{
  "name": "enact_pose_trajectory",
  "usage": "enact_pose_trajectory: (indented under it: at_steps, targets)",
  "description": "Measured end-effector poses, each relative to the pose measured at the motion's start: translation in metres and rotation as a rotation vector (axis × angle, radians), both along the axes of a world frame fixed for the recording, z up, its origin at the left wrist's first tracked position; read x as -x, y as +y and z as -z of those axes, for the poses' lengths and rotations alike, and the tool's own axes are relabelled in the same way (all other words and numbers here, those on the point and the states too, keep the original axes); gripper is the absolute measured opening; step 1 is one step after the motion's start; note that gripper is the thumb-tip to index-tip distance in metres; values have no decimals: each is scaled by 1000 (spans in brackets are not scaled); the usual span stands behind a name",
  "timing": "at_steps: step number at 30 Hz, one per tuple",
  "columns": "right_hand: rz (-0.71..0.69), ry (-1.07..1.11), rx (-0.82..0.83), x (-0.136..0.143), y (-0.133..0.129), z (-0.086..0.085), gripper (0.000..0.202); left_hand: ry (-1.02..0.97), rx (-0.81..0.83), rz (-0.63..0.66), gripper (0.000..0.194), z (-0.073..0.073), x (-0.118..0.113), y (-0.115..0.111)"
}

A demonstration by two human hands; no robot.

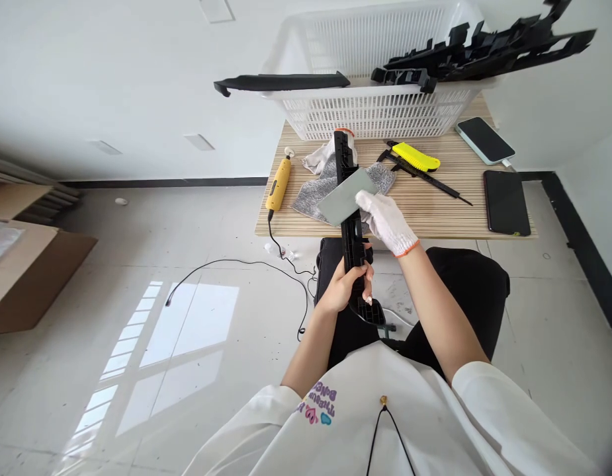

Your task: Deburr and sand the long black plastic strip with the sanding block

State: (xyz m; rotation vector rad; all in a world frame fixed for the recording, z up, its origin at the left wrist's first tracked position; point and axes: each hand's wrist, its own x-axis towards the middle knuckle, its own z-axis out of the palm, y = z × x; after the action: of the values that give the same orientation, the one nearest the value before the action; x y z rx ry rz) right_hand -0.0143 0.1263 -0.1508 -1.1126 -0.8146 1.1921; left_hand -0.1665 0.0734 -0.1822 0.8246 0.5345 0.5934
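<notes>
My bare left hand [346, 284] is wrapped round the lower part of a long black plastic part [353, 254], which stretches from above my lap up over the table edge. On my right hand [386, 219] is a white knitted glove with an orange cuff. Its fingers pinch a flat grey-green rectangular sheet [341, 198], perhaps sandpaper, that lies across the black part and hides some of it. Behind the part, a grey cloth [306, 197] rests on the table with a second white glove [319, 158] beside it.
On the wooden table [447, 221] are a yellow rotary tool [280, 184], a yellow utility knife [415, 157], a black caliper [435, 183] and two phones [485, 140]. A white basket [365, 112] behind holds black plastic parts [474, 56]. A cable [246, 262] trails across the floor; a cardboard box [42, 277] stands left.
</notes>
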Motion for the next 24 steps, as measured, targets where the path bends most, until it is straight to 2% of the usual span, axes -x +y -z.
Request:
enact_pose_trajectory:
  at_steps: [3, 7, 10, 14, 17, 21, 24]
  targets:
    - [-122, -11, -32, -1, 0, 1, 26, 7, 5, -13, 48, 0, 0, 0]
    - [-40, 26, -39, -3, -1, 1, 26, 13, -5, 14, 48, 0, 1, 0]
    - [-171, -38, -33, -5, -2, 0, 26, -4, 14, 7, 48, 1, 1, 1]
    - [-70, 26, -46, -5, -1, 1, 27, -1, 22, 22, 51, -1, 2, 2]
    - [-170, -40, -40, -4, 0, 2, 24, 7, 29, 12, 56, -2, 2, 2]
    - [-21, -18, -39, -3, -1, 1, 25, 22, 23, 29, 58, -3, 2, 1]
    - [-130, -94, -46, -1, -3, -2, 22, 18, 24, 15, 56, -3, 1, 1]
